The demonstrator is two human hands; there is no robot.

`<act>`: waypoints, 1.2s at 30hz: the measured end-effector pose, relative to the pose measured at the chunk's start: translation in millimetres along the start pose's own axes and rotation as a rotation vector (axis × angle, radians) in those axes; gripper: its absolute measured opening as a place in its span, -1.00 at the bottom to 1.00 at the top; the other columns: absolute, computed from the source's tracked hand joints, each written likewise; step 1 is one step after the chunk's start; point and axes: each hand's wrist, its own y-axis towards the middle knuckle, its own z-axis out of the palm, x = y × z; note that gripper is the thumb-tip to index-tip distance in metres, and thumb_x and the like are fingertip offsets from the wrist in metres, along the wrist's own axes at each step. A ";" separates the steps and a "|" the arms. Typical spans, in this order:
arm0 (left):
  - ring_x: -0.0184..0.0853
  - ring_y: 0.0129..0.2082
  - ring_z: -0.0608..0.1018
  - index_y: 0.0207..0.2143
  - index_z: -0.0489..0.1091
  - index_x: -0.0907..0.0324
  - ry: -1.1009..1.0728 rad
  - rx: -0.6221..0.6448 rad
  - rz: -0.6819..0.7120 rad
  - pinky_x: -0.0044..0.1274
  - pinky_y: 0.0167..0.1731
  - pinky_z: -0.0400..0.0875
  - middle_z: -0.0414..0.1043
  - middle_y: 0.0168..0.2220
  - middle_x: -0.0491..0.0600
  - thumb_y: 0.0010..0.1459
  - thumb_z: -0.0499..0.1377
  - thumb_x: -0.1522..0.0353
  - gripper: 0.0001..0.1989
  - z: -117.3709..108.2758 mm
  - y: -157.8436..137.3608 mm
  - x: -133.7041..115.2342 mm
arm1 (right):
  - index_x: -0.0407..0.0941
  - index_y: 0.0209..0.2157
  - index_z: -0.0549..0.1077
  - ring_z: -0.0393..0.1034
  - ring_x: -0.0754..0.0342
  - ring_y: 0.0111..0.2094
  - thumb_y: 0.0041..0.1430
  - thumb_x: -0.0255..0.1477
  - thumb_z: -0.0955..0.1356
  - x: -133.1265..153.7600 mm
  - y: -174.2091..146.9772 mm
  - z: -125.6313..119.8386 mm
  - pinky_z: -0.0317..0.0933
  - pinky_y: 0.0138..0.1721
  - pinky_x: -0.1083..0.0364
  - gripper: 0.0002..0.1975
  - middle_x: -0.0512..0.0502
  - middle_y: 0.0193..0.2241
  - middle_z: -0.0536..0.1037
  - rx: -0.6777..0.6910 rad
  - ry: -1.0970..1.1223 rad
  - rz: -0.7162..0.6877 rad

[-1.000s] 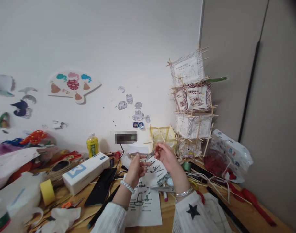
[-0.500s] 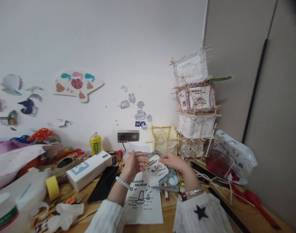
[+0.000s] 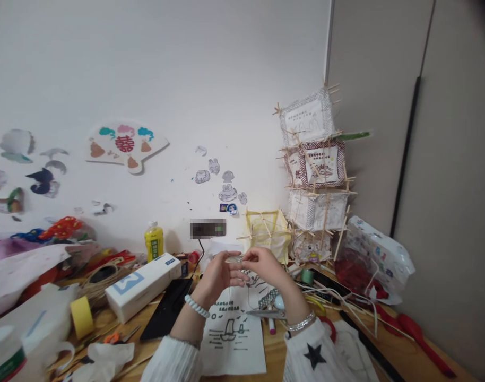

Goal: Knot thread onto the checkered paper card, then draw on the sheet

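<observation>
My left hand [image 3: 221,273] and my right hand [image 3: 262,265] meet above the desk, fingertips close together. With thumb and fingers, my right hand pinches what looks like a thin thread [image 3: 248,297] hanging below it. My left hand is half curled, its thumb over its fingers; what it holds there is too small to make out. Beneath them lies a white sheet [image 3: 236,355] with an ink drawing of sailboats and handwriting. Another drawn panel with a green patterned border [image 3: 269,298] is largely covered by my right hand and forearm. Scissors [image 3: 266,314] lie across the sheet's right edge.
A tall stick-and-paper lantern tower [image 3: 314,164] stands right, beside a yellow frame lantern [image 3: 268,231]. Left are a white box [image 3: 143,286], a black tablet-like slab [image 3: 166,310], yellow tape [image 3: 81,317] and a drink bottle [image 3: 154,241]. Cables [image 3: 346,297] and red ribbon [image 3: 421,339] lie right.
My right hand has moved left, up against my left hand's fingertips. The green-bordered panel is now more hidden behind my right hand and wrist. The view has shifted slightly.
</observation>
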 end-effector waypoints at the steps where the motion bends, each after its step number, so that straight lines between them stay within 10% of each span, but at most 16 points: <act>1: -0.26 -0.58 0.53 -0.19 0.16 0.24 0.008 0.019 0.004 -0.50 -0.59 0.35 0.46 -0.47 0.07 0.10 -0.10 0.30 -0.74 -1.6 -1.0 -1.1 | -0.18 -0.49 0.44 0.33 0.13 -0.45 -0.09 -0.48 0.33 -0.7 0.2 -1.6 0.17 -0.42 0.18 -0.92 -0.01 -0.52 0.47 -0.001 0.001 0.002; 7: -0.35 -0.50 0.51 -0.25 0.22 0.20 0.363 -0.082 0.127 -0.51 -0.48 0.37 0.42 -0.27 0.04 -0.12 0.11 0.37 -0.69 0.0 -13.6 -10.8 | -0.16 -0.54 0.43 0.30 0.14 -0.48 -0.10 -0.48 0.32 7.7 -6.0 -10.0 0.10 -0.46 0.19 -0.95 0.00 -0.55 0.46 -0.032 -0.208 0.002; 16: -0.50 -0.75 0.22 -0.56 0.30 0.25 0.886 -0.128 0.154 -0.63 -0.75 0.04 0.19 -0.71 -0.18 -0.06 0.06 0.15 -0.68 7.8 1.9 1.9 | -0.16 -0.53 0.43 0.26 0.19 -0.57 -0.11 -0.54 0.28 20.7 -9.7 -3.0 0.02 -0.57 0.23 -0.91 0.01 -0.61 0.45 0.041 -0.300 0.072; 25: -0.57 -0.76 0.05 -0.54 0.35 0.29 0.586 0.044 0.129 -0.65 -0.72 -0.12 0.04 -0.79 -0.26 -0.15 0.17 0.08 -0.60 -5.7 3.1 3.3 | -0.18 -0.52 0.36 0.18 0.24 -0.65 -0.10 -0.47 0.32 2.7 -2.7 -7.5 0.05 -0.62 0.24 -0.94 0.07 -0.66 0.34 0.035 0.084 0.113; 36: -0.51 -0.82 0.26 -0.56 0.30 0.26 0.513 -0.232 0.254 -0.68 -0.80 0.05 0.24 -0.77 -0.17 -0.07 0.12 0.28 -0.80 -2.8 13.5 11.6 | -0.19 -0.50 0.39 0.25 0.18 -0.52 -0.11 -0.47 0.34 -0.7 -2.6 -7.6 0.14 -0.51 0.20 -0.93 0.03 -0.58 0.37 0.060 0.103 0.030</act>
